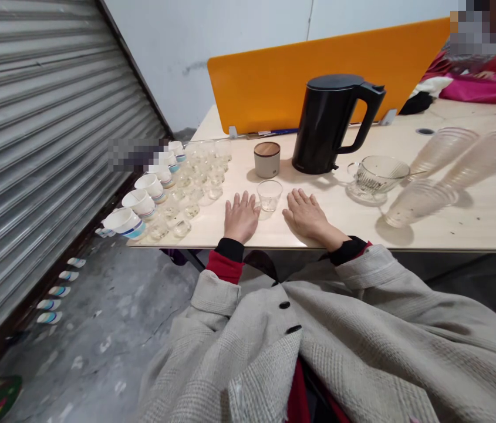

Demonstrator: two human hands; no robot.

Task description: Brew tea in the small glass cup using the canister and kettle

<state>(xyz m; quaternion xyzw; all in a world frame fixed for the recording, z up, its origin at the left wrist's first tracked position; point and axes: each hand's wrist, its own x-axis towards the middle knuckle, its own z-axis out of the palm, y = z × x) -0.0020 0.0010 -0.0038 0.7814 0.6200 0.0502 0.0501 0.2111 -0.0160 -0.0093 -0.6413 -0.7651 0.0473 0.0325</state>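
My left hand (242, 217) lies flat on the light wooden table, fingers stretched out and holding nothing. Opposite it, my right hand (306, 214) also rests palm down with its fingers extended. Between the two stands a clear plastic cup (269, 195) with small dark bits near its bottom; my left fingertips are close beside it. Just behind the cup is a grey canister (267, 160) with a wooden lid. A black electric kettle (324, 126) stands behind my right hand. To its right, a glass cup (375, 176) holding dark bits sits on a glass saucer.
Rows of small clear cups (192, 188) and white paper cups (138, 202) fill the table's left end. Stacks of clear plastic cups (445, 153) lie on the right. An orange divider (265, 88) runs along the back. Another person is partly visible at the upper right.
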